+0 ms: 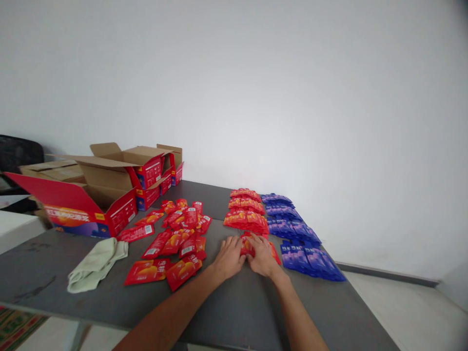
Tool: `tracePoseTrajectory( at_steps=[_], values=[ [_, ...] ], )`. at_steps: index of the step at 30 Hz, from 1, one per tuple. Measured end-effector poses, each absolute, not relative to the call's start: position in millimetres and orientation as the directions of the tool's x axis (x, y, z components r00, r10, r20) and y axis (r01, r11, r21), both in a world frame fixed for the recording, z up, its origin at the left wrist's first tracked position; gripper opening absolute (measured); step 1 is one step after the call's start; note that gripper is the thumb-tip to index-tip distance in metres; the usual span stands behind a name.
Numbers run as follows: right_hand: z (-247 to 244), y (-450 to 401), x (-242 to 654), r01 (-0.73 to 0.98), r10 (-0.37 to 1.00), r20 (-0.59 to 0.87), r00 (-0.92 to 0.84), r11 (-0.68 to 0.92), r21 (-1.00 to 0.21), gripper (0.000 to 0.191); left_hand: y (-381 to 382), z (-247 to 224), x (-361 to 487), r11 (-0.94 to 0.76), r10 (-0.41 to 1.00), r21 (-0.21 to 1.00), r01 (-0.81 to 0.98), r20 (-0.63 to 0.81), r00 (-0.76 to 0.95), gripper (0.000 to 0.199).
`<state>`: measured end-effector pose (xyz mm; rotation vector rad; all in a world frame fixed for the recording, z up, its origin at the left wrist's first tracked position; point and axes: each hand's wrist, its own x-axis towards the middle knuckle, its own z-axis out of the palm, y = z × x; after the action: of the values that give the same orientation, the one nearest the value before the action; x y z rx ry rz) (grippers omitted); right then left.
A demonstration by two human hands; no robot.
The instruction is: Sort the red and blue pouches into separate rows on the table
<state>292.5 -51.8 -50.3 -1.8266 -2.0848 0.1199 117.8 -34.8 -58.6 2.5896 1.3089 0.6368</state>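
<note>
Both of my hands are at a small group of red packets [247, 246] with an orange fruit picture, lying on the grey table. My left hand [228, 258] presses its left side, thumb near the middle and fingers bent over the far edge. From the right, my right hand [262, 256] curls over the same packets and hides part of them. Rows of overlapping red packets [246, 220] lie just beyond my fingers. To the right are rows of blue-purple packets [309, 259]. Loose red packets [179, 239] are scattered left of my hands, some face down.
An open red carton [93, 207] stands at the left, with more open red cartons [149, 173] behind it. A pale cloth [98, 265] lies near the front left of the table [234, 302]. The white wall [256, 97] rises behind; the table's right edge drops to the floor.
</note>
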Motion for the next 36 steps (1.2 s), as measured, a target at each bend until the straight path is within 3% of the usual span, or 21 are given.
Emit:
tracePoseTrajectory(
  at_steps=[8, 14, 20, 30, 36],
  values=[
    [-55.1, -13.6, 204.1, 0.908, 0.914, 0.374, -0.159, 0.284, -0.309, 0.044, 5.5, -62.7, 57.0, -0.365, 0.892, 0.238, 0.900, 0.366, 0.265, 0.030],
    [-74.0, 2.5, 166.6, 0.884, 0.902, 0.409, -0.137, 0.298, -0.359, 0.043, 45.4, -79.1, 34.1, -0.311, 0.905, 0.227, 0.923, 0.366, 0.215, 0.045],
    [-90.3, 7.2, 165.0, 0.848, 0.902, 0.416, -0.117, 0.308, -0.431, 0.043, 70.6, -100.2, 27.2, -0.247, 0.924, 0.260, 0.933, 0.352, 0.147, 0.044],
    [-90.9, 9.7, 173.5, 0.814, 0.889, 0.447, -0.099, 0.331, -0.477, 0.041, 49.9, -78.4, 34.5, -0.339, 0.922, 0.177, 0.924, 0.260, 0.288, 0.035],
    [-91.1, 6.8, 176.2, 0.776, 0.890, 0.449, -0.077, 0.336, -0.534, 0.046, 39.7, -66.6, 38.1, -0.415, 0.893, 0.232, 0.880, 0.288, 0.345, 0.036]
  ],
)
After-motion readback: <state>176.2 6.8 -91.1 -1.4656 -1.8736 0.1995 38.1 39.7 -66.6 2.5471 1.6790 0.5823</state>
